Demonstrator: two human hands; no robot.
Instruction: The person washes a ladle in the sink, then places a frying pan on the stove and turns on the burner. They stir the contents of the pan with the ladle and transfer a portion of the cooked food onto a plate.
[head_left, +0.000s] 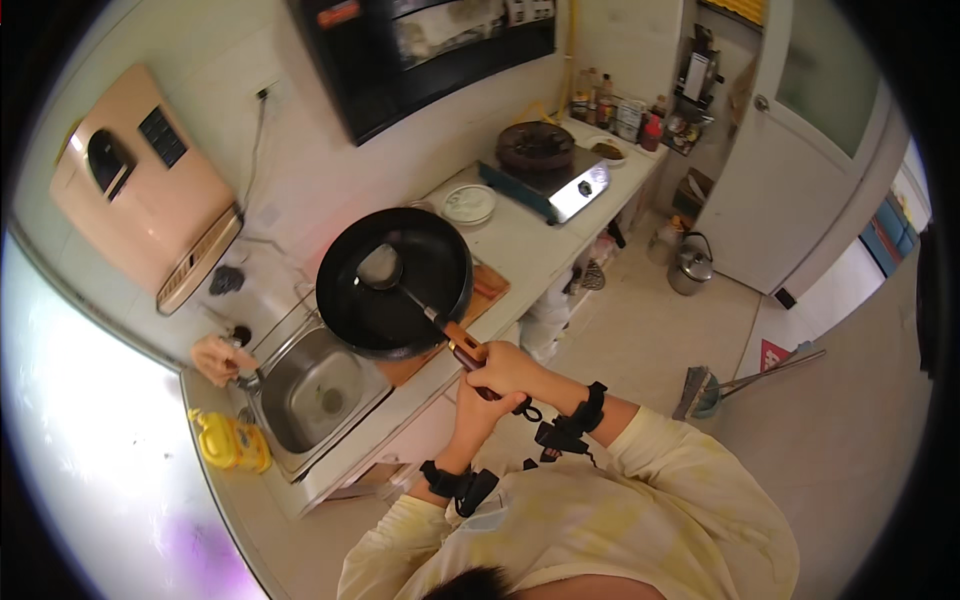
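Note:
A black wok is held above the counter, between the sink and a wooden cutting board. A metal cooking spatula with a rounded head lies inside it, its orange-brown handle beside the wok's dark red-brown handle. My right hand closes over both handles, nearer the wok. My left hand grips the wok handle closer to its hanging ring. Fingers and palms hide much of the handle. The cutting board shows partly beneath the wok, with a reddish item on it.
At left is a steel sink, with a hand near the tap and a yellow jug beside it. Farther along the counter are a white dish and a gas stove. A metal kettle stands on the floor.

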